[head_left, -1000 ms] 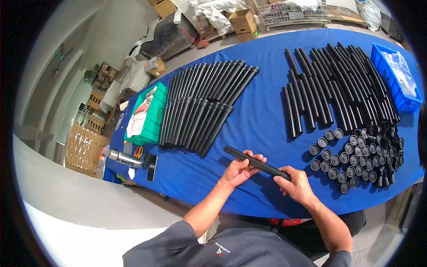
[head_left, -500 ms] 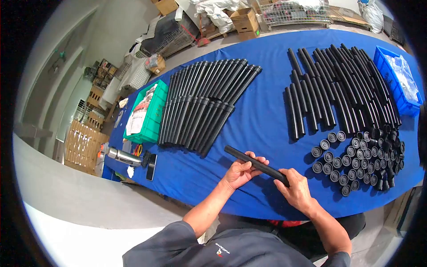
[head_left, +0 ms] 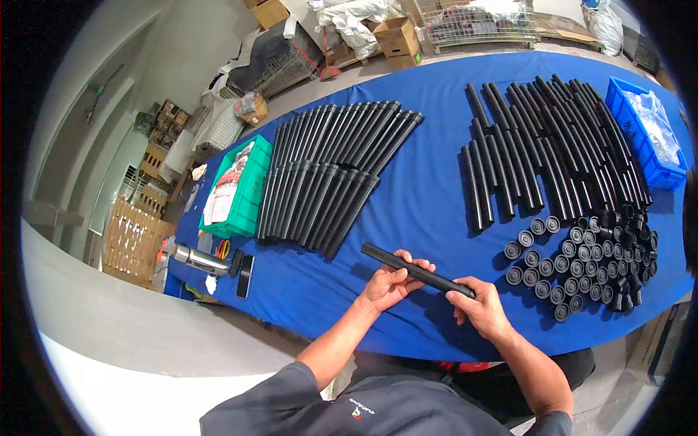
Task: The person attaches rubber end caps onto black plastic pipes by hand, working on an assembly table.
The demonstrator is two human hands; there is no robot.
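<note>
A black tube (head_left: 378, 254) is held in front of me over the blue cloth, tilted down to the right. My left hand (head_left: 393, 284) wraps round its middle, thumb on top. At its right end, my right hand (head_left: 478, 305) grips it with the thumb laid along the tube. Left of centre lie rows of black tubes with collared ends (head_left: 320, 196). Plain black tubes (head_left: 552, 145) are laid out side by side at the right. Below them sits a cluster of round black caps (head_left: 574, 265), most with ringed faces up.
A green crate (head_left: 251, 190) holding printed bags stands on the left, a blue crate (head_left: 665, 174) with clear plastic at the far right. Near the left edge are a phone (head_left: 246, 277), a metal flask (head_left: 200, 257) and orange-handled scissors (head_left: 224, 249). Cartons (head_left: 398, 40) stand behind the table.
My right hand's grip has shifted: the thumb now lies along the tube and its right end shows. The left hand stays round the middle. The whole view has moved slightly.
</note>
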